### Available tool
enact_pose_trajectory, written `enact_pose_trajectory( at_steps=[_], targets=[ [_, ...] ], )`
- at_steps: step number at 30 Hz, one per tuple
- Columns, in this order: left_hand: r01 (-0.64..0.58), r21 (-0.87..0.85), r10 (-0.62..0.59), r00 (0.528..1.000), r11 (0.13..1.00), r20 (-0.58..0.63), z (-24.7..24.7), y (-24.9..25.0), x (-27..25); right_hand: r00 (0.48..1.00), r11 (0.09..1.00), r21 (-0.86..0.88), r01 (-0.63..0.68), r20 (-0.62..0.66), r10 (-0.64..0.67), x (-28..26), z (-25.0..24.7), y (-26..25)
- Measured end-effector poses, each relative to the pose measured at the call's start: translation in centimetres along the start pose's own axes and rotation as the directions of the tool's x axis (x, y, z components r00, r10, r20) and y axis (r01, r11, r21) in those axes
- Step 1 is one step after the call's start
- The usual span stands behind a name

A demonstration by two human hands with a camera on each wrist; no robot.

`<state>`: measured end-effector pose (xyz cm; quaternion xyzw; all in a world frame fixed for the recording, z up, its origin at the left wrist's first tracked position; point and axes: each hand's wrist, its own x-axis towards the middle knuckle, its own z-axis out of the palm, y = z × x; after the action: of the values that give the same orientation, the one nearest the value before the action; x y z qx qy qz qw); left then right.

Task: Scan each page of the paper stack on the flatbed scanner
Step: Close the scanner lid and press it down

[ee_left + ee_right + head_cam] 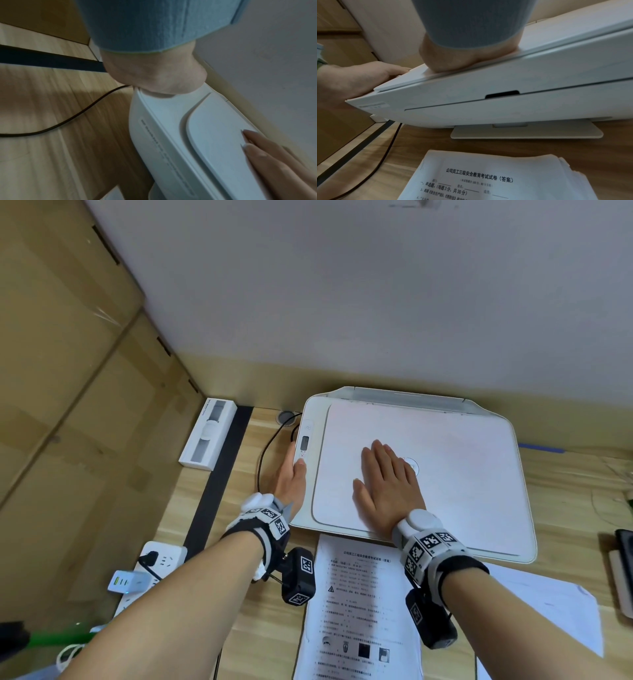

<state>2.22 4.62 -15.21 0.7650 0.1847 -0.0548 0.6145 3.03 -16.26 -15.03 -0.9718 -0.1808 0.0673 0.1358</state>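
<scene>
The white flatbed scanner [462, 474] sits on the wooden desk with its lid down. My right hand [387, 481] lies flat and open on the lid, palm down; its heel [462, 59] presses near the lid's front edge. My left hand [293, 474] rests against the scanner's left side with the thumb on the narrow control panel [305, 443]. In the right wrist view the left hand [359, 79] reaches over that left edge. The paper stack [359, 611], printed side up, lies on the desk just in front of the scanner [505, 102]. Any page under the lid is hidden.
A black cable [270, 446] runs along the scanner's left side. Further left lie a white box [209, 436] and a power strip [161, 559], beside stacked cardboard boxes [68, 371]. A loose sheet [548, 604] lies at the right.
</scene>
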Motion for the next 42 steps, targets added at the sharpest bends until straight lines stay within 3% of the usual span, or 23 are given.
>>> enact_pose_trajectory(
  at_steps=[5, 7, 9, 11, 13, 15, 19, 22, 25, 28, 31, 36, 39, 42],
  targets=[
    [0.013, 0.142, -0.019, 0.999, 0.990, 0.039, -0.7, 1.5, -0.8, 0.999, 1.000, 0.020, 0.000, 0.043, -0.001, -0.9, 0.0, -0.2],
    [-0.029, 0.367, 0.016, 0.999, 0.930, 0.039, -0.9, 2.3, -0.5, 0.998, 1.000, 0.007, 0.007, 0.070, -0.008, -1.5, -0.1, 0.2],
    [-0.144, 0.628, 0.121, 0.990, 0.765, 0.079, -1.0, 3.2, -0.8, 0.996, 1.000, -0.010, 0.028, 0.086, -0.027, -2.9, -0.8, 0.7],
    [-0.314, 0.736, 0.150, 0.948, 0.600, 0.282, -0.8, 4.2, -1.1, 0.993, 0.998, -0.025, 0.057, 0.102, -0.055, -4.1, -1.5, 1.2],
    [-0.485, 0.754, 0.031, 0.849, 0.443, 0.528, -0.3, 4.6, -1.4, 0.988, 0.996, -0.038, 0.079, 0.133, -0.073, -4.7, -1.9, 1.8],
    [-0.596, 0.739, -0.094, 0.755, 0.314, 0.649, 0.3, 4.7, -2.3, 0.986, 0.996, -0.042, 0.080, 0.147, -0.073, -5.6, -2.7, 2.3],
    [-0.647, 0.745, -0.172, 0.725, 0.161, 0.667, 1.1, 5.0, -2.8, 0.985, 0.998, -0.023, 0.066, 0.164, -0.062, -7.5, -4.3, 3.5],
    [-0.650, 0.759, -0.181, 0.742, 0.046, 0.646, 1.6, 5.2, -3.4, 0.984, 0.999, -0.024, 0.032, 0.175, -0.027, -9.1, -5.0, 4.1],
    [-0.581, 0.813, -0.139, 0.808, -0.026, 0.573, 3.0, 5.1, -5.0, 0.985, 1.000, -0.021, -0.005, 0.173, 0.009, -10.2, -5.6, 4.1],
    [-0.541, 0.835, -0.097, 0.840, -0.101, 0.533, 4.9, 5.4, -6.8, 0.985, 0.996, -0.072, -0.058, 0.161, 0.069, -11.3, -6.7, 4.2],
    [-0.500, 0.857, -0.066, 0.866, -0.122, 0.496, 5.6, 7.2, -7.5, 0.982, 0.986, -0.138, -0.097, 0.145, 0.117, -11.5, -8.2, 4.9],
    [-0.539, 0.837, 0.061, 0.836, -0.094, 0.546, 4.6, 11.7, -7.7, 0.984, 0.976, -0.141, -0.164, 0.047, 0.172, -10.9, -12.9, 4.7],
    [-0.574, 0.810, 0.069, 0.809, -0.117, 0.584, 3.9, 15.2, -7.9, 0.987, 0.984, -0.073, -0.163, -0.009, 0.163, -10.1, -16.0, 4.7],
    [-0.593, 0.801, 0.129, 0.791, -0.080, 0.598, 2.9, 18.6, -7.4, 0.978, 0.986, -0.019, -0.167, -0.131, 0.163, -8.7, -18.4, 4.8]
  ],
)
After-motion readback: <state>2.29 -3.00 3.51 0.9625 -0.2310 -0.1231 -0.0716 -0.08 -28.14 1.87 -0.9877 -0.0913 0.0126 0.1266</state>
